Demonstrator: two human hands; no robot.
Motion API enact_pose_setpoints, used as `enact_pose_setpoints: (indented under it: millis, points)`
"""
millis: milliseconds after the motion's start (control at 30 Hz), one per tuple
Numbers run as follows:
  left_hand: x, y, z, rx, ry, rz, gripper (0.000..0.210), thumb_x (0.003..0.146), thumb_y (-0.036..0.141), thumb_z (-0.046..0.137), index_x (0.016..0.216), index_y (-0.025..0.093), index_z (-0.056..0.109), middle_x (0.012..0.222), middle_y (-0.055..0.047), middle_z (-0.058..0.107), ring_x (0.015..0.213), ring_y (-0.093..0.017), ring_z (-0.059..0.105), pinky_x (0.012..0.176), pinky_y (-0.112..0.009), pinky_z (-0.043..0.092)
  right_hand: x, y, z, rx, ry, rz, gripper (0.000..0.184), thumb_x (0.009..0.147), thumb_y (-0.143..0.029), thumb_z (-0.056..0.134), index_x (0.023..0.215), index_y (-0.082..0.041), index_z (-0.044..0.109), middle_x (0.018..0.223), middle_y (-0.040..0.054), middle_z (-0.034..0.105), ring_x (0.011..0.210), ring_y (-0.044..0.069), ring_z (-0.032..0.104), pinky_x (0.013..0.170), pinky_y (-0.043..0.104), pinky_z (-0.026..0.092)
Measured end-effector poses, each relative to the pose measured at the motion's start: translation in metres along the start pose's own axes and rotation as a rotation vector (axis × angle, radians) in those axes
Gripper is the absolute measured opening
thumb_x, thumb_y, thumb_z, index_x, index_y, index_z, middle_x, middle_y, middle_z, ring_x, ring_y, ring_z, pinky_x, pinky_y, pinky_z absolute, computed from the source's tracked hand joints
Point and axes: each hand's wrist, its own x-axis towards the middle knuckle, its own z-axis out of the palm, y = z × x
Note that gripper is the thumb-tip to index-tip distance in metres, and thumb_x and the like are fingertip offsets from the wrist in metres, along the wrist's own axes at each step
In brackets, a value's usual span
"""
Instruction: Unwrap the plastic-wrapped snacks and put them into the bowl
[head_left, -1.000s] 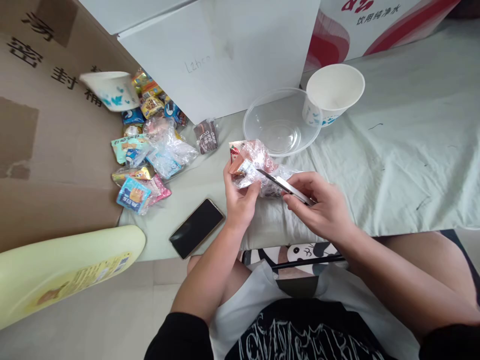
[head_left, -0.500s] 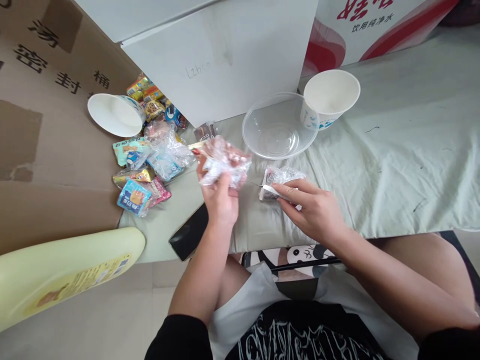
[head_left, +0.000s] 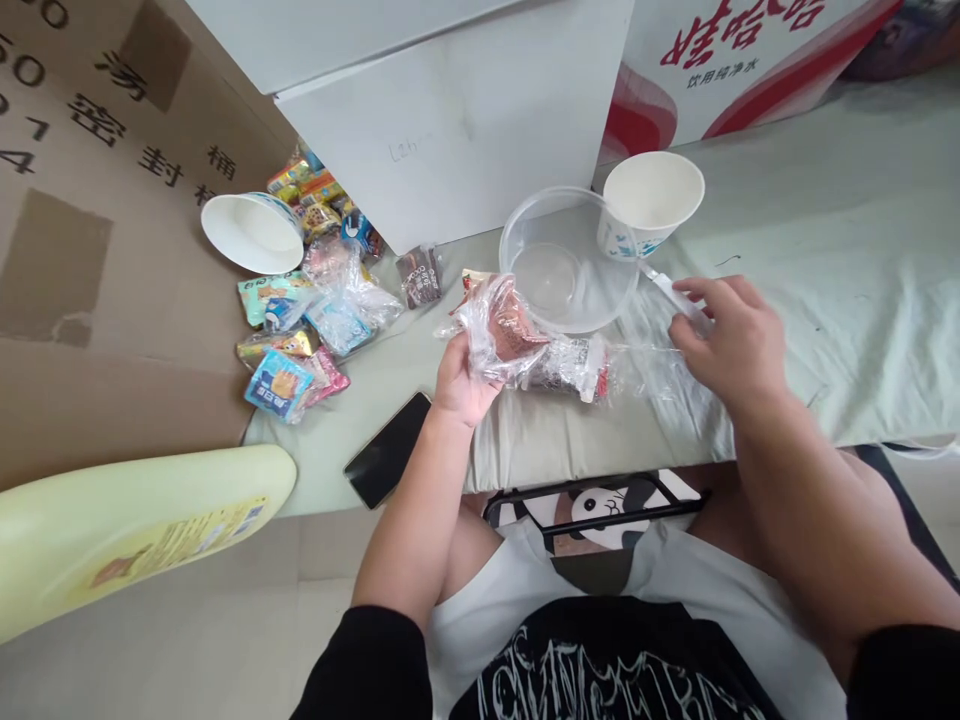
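Observation:
My left hand (head_left: pixel 465 385) is closed around a crinkled clear plastic bag (head_left: pixel 511 328) with something reddish-brown inside. Against that bag lies another clear-wrapped packet (head_left: pixel 571 366), dark with a white and red end, on the cloth. My right hand (head_left: pixel 739 335) pinches a slim white tool (head_left: pixel 679 298); its far end points toward the rim of a clear plastic bowl (head_left: pixel 547 315), and its exact kind cannot be made out. Behind the bowl stands a white paper cup (head_left: pixel 654 190). Past my left hand sits a dark brown snack packet (head_left: pixel 420 275).
Wrapped snacks (head_left: pixel 279 385) are heaped at the left, beside a tipped paper bowl (head_left: pixel 253 235) and a cardboard box (head_left: pixel 60 290). A phone (head_left: pixel 388 450) lies near the front edge. White boxes (head_left: pixel 457 130) line the back. A yellow bottle (head_left: pixel 150 530) juts in at lower left.
My right hand has moved right with the white tool, away from the wrapped packet, which stays on the cloth. My left hand has shifted right with the bag, over beside that packet.

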Motion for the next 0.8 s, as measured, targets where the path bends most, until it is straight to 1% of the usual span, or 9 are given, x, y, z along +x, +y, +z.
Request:
enact_pose_setpoints:
  millis: [67,167,267,400,467,567,633,700,800]
  points:
    - [-0.002,0.002,0.005,-0.011,-0.041,0.026,0.045,0.077,0.052,0.071,0.115,0.029,0.073,0.121,-0.002,0.077,0.123,-0.027,0.070,0.084,-0.035,0.066,-0.005,-0.003,-0.002,0.042,0.021,-0.084,0.035,0.077,-0.010,0.061,0.103,-0.033,0.069,0.092,0.0054,0.065,0.067,0.021,0.052,0.066,0.040,0.042]
    - [-0.005,0.006,0.008,-0.009,-0.082,0.053,0.058,0.070,0.057,0.074,0.120,0.029,0.072,0.127,-0.003,0.075,0.122,-0.029,0.069,0.082,-0.039,0.066,-0.009,-0.005,-0.009,0.081,-0.019,-0.171,0.035,0.067,-0.009,0.061,0.093,-0.033,0.065,0.081,0.0022,0.062,0.061,0.020,0.049,0.059,0.038,0.039]
    - [-0.006,0.007,0.006,0.003,-0.089,0.058,0.064,0.069,0.065,0.071,0.120,0.027,0.072,0.127,-0.006,0.074,0.125,-0.033,0.067,0.087,-0.045,0.064,-0.008,0.008,-0.012,-0.025,0.026,-0.057,0.036,0.064,-0.007,0.059,0.090,-0.031,0.062,0.077,0.0026,0.060,0.064,0.021,0.050,0.062,0.039,0.037]
    - [-0.005,0.004,0.005,0.025,-0.148,0.055,0.069,0.066,0.072,0.071,0.118,0.027,0.071,0.121,-0.008,0.075,0.119,-0.037,0.069,0.086,-0.050,0.063,-0.002,0.028,-0.007,-0.189,0.059,0.118,0.031,0.070,-0.009,0.063,0.093,-0.030,0.065,0.084,0.0075,0.060,0.078,0.026,0.053,0.073,0.043,0.038]
    - [-0.005,0.000,0.007,0.033,-0.201,0.054,0.071,0.063,0.072,0.076,0.120,0.029,0.070,0.121,-0.008,0.074,0.111,-0.036,0.071,0.083,-0.050,0.063,-0.001,0.023,-0.005,-0.194,0.112,0.088,0.023,0.075,-0.013,0.067,0.091,-0.029,0.068,0.088,0.0097,0.059,0.087,0.030,0.054,0.081,0.048,0.040]
    - [-0.008,-0.010,0.012,0.067,-0.219,0.039,0.076,0.061,0.072,0.082,0.123,0.031,0.067,0.132,-0.008,0.069,0.107,-0.033,0.072,0.082,-0.046,0.062,-0.005,-0.010,-0.006,-0.018,0.186,-0.026,0.015,0.086,-0.017,0.062,0.093,-0.029,0.069,0.094,0.0098,0.060,0.095,0.031,0.058,0.089,0.051,0.043]
    - [-0.013,-0.021,0.015,0.118,-0.187,0.068,0.078,0.060,0.068,0.086,0.125,0.031,0.062,0.133,-0.009,0.067,0.111,-0.031,0.070,0.087,-0.044,0.061,-0.014,-0.042,-0.009,0.193,0.111,-0.125,0.016,0.091,-0.018,0.058,0.098,-0.030,0.066,0.092,0.0067,0.063,0.090,0.027,0.061,0.083,0.046,0.048]
    - [-0.019,-0.032,0.017,0.162,-0.215,0.129,0.085,0.059,0.062,0.091,0.130,0.031,0.056,0.135,-0.009,0.065,0.121,-0.030,0.067,0.096,-0.044,0.057,-0.026,-0.070,-0.008,0.328,-0.050,-0.237,0.019,0.090,-0.024,0.062,0.109,-0.030,0.064,0.099,0.0061,0.065,0.092,0.026,0.064,0.082,0.045,0.051]
    - [-0.028,-0.045,0.019,0.185,-0.352,0.165,0.089,0.061,0.058,0.093,0.135,0.032,0.050,0.140,-0.009,0.060,0.129,-0.029,0.062,0.106,-0.045,0.053,-0.043,-0.094,0.000,0.403,-0.258,-0.284,0.048,0.087,-0.040,0.071,0.130,-0.027,0.056,0.123,0.0120,0.060,0.113,0.030,0.062,0.090,0.047,0.055]
